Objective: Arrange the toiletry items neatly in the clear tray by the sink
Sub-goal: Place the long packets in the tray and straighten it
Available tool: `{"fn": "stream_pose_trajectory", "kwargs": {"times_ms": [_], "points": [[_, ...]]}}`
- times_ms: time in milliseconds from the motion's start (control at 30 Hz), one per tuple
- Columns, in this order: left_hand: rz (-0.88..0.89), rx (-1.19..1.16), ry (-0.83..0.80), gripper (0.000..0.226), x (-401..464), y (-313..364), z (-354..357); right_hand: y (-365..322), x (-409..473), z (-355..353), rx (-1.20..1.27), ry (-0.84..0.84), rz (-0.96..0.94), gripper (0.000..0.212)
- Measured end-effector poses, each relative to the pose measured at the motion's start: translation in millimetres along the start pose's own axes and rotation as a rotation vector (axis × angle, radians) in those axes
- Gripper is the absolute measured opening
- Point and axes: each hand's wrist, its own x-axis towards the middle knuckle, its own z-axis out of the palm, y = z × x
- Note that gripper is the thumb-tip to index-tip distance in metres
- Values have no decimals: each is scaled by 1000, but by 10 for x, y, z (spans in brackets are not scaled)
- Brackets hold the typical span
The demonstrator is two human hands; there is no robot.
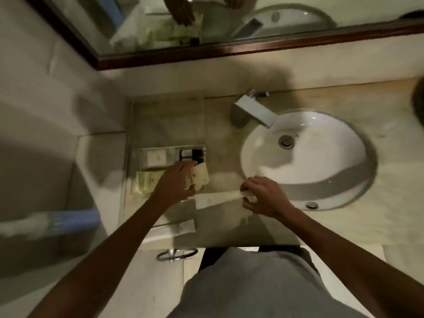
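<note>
Left hand [175, 180] grips cream packets [199, 177] over the clear tray [137, 152]; right hand [261, 196] pinches a long packet [218, 199], perhaps loosely, which could slip.

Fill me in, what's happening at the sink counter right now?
A person stands at a bathroom counter, sorting toiletries into the clear plastic tray left of the white oval sink. The left hand holds small cream-coloured packets at the tray's near right edge, beside dark-capped little bottles. The right hand pinches one end of a long flat white sachet lying across the counter. A small white square soap packet already sits in the tray.
</note>
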Motion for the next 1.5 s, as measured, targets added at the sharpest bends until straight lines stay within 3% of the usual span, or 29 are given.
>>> {"fn": "stream_pose_trajectory", "kwargs": {"times_ms": [200, 367, 467, 667, 833, 933, 1033, 1167, 1267, 1400, 1500], "points": [[16, 68, -81, 88, -155, -538, -55, -262, 99, 186, -40, -46, -8, 25], [68, 89, -107, 83, -94, -542, -13, -262, 44, 164, -77, 29, 49, 25], [45, 50, -88, 92, -104, -640, -39, -354, 102, 154, -76, 85, 113, 27], [-162, -18, 193, 73, -318, -1098, -348, -861, 883, 379, -26, 31, 96, 30], [-293, -19, 370, 64, -590, -1315, -449, -1172, 1353, 631, -82, -62, 107, 64], [-271, -42, 386, 61, -814, -1309, -300, -1202, 1154, 747, -84, -32, 77, 61], [-213, -69, 356, 53, -1032, -1224, -66, -1294, 758, 993, -106, -90, -78, 53], [72, 50, 37, 55, -1421, -1164, 334, -1388, 435, 1422, -203, -285, -185, 62], [64, 82, -140, 49, -1628, -1209, 547, -1368, 399, 1539, -264, -346, -174, 54], [98, 153, -97, 29, -1618, -1214, 554, -1352, 436, 1454, -194, -345, -95, 53], [106, 109, 126, 28, -1448, -1184, 402, -1309, 496, 1220, -132, -202, -40, 50]]}}
